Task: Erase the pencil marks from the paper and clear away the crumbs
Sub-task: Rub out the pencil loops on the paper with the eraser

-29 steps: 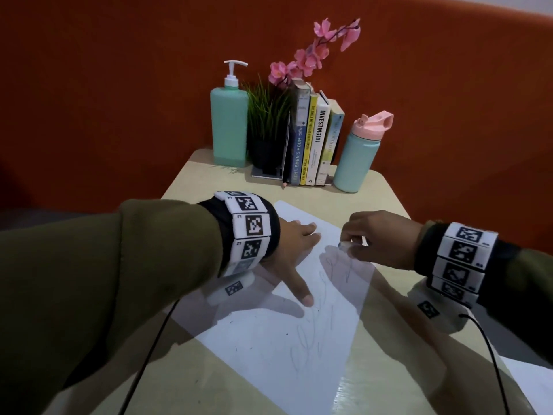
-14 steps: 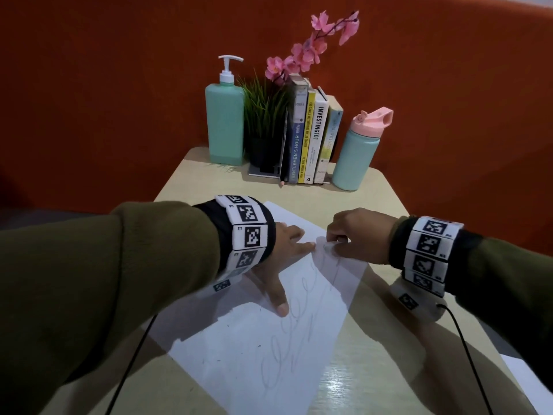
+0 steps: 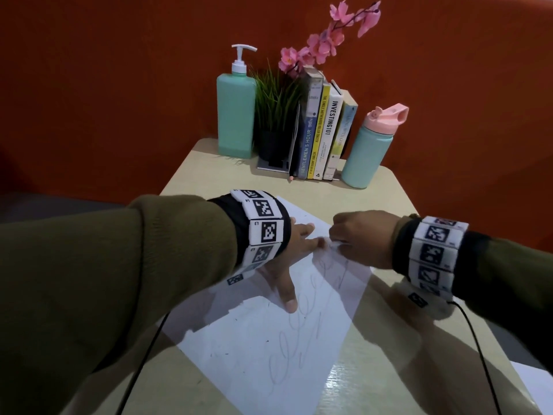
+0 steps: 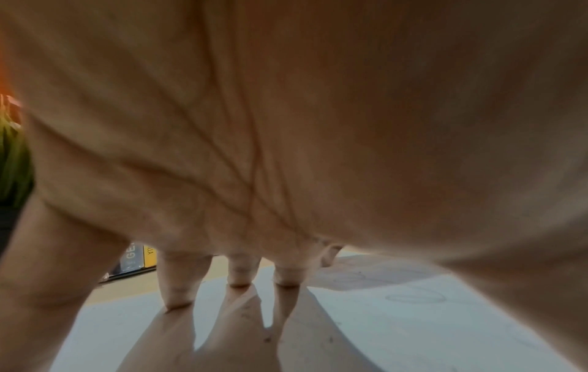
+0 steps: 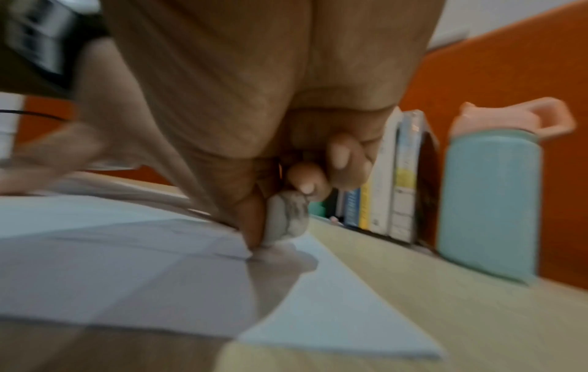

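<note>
Paper (image 3: 263, 351) with looping pencil marks (image 3: 299, 333) flat on the table (image 3: 374, 381); left hand (image 3: 287, 259) pressing it, fingers spread straight; right hand (image 3: 359, 238) pinching a grey eraser (image 5: 286, 216) onto its far corner.

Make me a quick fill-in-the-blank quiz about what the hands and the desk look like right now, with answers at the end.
1. The left hand lies flat with spread fingers on the ____.
2. The right hand pinches a grey-white ____ against the sheet.
3. Looping ____ marks remain on the paper.
4. The water bottle beside the books has a ____ lid.

Answers: paper; eraser; pencil; pink
</note>
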`<act>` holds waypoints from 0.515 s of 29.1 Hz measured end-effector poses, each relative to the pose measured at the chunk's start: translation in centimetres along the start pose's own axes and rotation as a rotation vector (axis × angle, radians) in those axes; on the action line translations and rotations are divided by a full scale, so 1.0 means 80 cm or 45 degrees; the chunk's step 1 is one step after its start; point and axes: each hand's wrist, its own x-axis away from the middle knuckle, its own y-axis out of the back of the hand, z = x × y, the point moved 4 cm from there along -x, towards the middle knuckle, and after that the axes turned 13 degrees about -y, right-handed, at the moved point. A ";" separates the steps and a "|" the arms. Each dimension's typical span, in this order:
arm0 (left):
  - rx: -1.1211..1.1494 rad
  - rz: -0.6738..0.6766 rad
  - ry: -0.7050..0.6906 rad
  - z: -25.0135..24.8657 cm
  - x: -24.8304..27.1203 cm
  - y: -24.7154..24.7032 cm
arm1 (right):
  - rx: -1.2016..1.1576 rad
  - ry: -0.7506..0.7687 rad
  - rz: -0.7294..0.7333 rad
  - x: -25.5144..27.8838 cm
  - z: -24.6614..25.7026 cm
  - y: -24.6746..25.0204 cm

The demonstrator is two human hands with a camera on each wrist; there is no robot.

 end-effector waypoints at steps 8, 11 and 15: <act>-0.031 -0.003 0.000 0.004 -0.005 -0.006 | 0.065 0.001 -0.030 -0.008 0.003 0.006; -0.037 0.010 0.011 0.007 -0.006 -0.008 | 0.039 0.073 0.004 0.009 0.018 -0.005; -0.033 0.013 0.025 0.008 -0.005 -0.007 | 0.074 0.083 0.058 0.016 0.023 -0.008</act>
